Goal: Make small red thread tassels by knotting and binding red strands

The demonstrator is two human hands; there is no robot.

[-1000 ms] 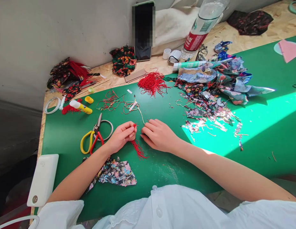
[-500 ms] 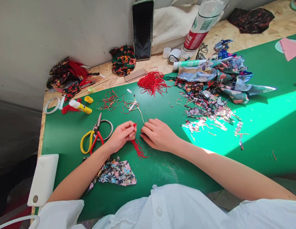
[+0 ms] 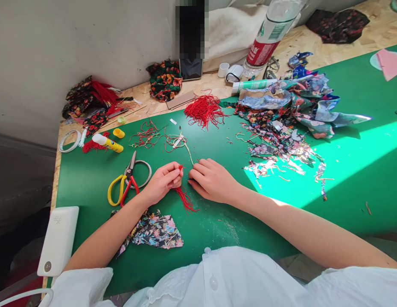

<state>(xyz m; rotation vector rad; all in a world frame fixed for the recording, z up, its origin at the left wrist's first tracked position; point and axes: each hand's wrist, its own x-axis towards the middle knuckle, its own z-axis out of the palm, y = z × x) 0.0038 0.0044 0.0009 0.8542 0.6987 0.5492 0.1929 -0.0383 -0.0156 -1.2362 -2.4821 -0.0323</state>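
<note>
My left hand (image 3: pixel 166 181) is closed in a pinch around a bundle of red threads (image 3: pixel 186 200). A short red tuft pokes out above the fingertips, and the long strands hang below onto the green mat. Close beside it, my right hand (image 3: pixel 213 179) has its fingers curled inward, with the fingertips mostly hidden. A thin cream cord (image 3: pixel 188 149) runs down the mat to the right hand's fingers; whether they grip it is hidden. Scissors (image 3: pixel 129 172) with one yellow and one red handle lie left of my hands, over a grey ring (image 3: pixel 150 170).
Floral fabric (image 3: pixel 163 230) lies under my left forearm. Beyond my hands are a red thread pile (image 3: pixel 205 111), loose thread scraps (image 3: pixel 149 134) and a glue stick (image 3: pixel 108 143). Fabric scraps (image 3: pixel 288 115) and a bottle (image 3: pixel 265 42) stand right; a power bank (image 3: pixel 57 241) sits left.
Both hands keep nearly the same place and grip; the right fingers shift only very slightly. The objects on the mat stay where they were.
</note>
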